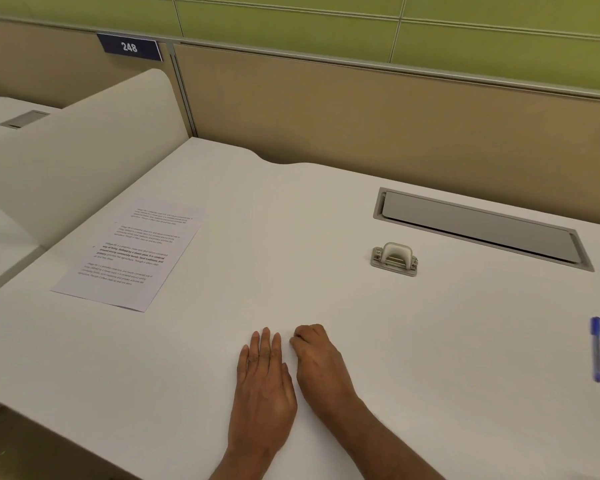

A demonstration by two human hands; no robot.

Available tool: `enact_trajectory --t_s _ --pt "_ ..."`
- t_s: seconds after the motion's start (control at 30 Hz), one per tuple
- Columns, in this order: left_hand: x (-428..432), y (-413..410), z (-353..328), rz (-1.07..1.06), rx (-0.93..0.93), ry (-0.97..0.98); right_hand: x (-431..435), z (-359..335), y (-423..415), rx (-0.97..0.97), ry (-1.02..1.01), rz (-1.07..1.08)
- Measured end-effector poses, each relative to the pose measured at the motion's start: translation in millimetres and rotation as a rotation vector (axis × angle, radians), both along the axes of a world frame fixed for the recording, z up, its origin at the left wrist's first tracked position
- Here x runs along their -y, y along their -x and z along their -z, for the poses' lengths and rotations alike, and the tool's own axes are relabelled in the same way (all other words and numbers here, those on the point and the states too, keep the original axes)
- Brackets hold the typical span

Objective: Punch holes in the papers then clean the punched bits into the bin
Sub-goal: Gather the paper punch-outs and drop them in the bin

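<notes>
A printed sheet of paper lies flat on the white desk at the left. A small beige hole punch stands on the desk right of centre, apart from the paper. My left hand rests palm down near the front of the desk, fingers straight and close together, holding nothing. Beside it, my right hand sits on the desk with its fingers curled under; whether anything is pinched in them is hidden. No bin is in view.
A grey cable hatch is set into the desk behind the punch. A blue pen lies at the right edge. Tan partition panels close off the back, and a cream divider stands at the left.
</notes>
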State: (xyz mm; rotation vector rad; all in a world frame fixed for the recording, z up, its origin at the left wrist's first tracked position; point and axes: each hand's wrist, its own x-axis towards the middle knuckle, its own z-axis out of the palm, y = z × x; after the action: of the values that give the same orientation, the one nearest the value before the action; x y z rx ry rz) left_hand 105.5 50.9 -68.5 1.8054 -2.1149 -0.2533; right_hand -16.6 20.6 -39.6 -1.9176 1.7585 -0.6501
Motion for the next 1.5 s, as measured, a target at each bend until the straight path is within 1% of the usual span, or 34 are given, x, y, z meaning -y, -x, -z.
enact_trajectory --t_s 0.13,0.23,0.33,0.57,0.8,0.87,0.9,0.93,0.97,1.03,1.13,1.2,1.27,1.3,1.37,1.5 --pt "0 -1 -2 -0.003 0.005 -0.011 5 -6 -4 -0.193 0.035 -0.068" --pt "-1 0 -2 0.003 0.005 -0.033 5 -9 -7 -0.245 0.051 -0.076" --pt "0 1 -2 0.001 0.005 -0.051 8 -9 -8 -0.250 0.075 -0.068" --pt "-1 0 -3 0.009 -0.023 -0.031 13 -7 -9 -0.270 0.031 -0.074" --pt "-2 0 -5 0.007 0.039 -0.028 14 -5 -3 -0.277 0.076 -0.104" --pt "-3 0 -6 0.003 0.052 -0.021 14 -4 2 -0.224 0.063 -0.082" --pt "-3 0 -7 0.001 0.064 -0.015 15 -7 4 -0.146 0.045 -0.033" --pt "-3 0 -6 0.001 0.076 -0.010 16 -11 8 -0.022 0.013 0.055" --pt "-3 0 -6 0.003 0.084 -0.004 16 -15 12 0.145 -0.036 0.162" --pt "-2 -1 -5 0.006 0.086 0.008 14 -21 22 0.541 -0.182 0.347" --pt "-2 -1 -3 0.009 0.078 0.027 5 -28 36 1.186 -0.393 0.503" --pt "-2 0 -3 0.016 0.074 0.029 -2 -28 45 1.589 -0.471 0.582" --pt "-1 0 -3 0.017 0.062 0.028 -10 -26 51 1.911 -0.510 0.617" --pt "-1 0 -4 0.014 0.052 0.027 -14 -25 52 2.027 -0.515 0.619" --pt "0 0 -6 0.011 0.030 0.020 -23 -22 53 2.178 -0.509 0.596" --pt "4 0 -10 0.005 -0.062 0.021 -34 -17 51 2.304 -0.482 0.548"
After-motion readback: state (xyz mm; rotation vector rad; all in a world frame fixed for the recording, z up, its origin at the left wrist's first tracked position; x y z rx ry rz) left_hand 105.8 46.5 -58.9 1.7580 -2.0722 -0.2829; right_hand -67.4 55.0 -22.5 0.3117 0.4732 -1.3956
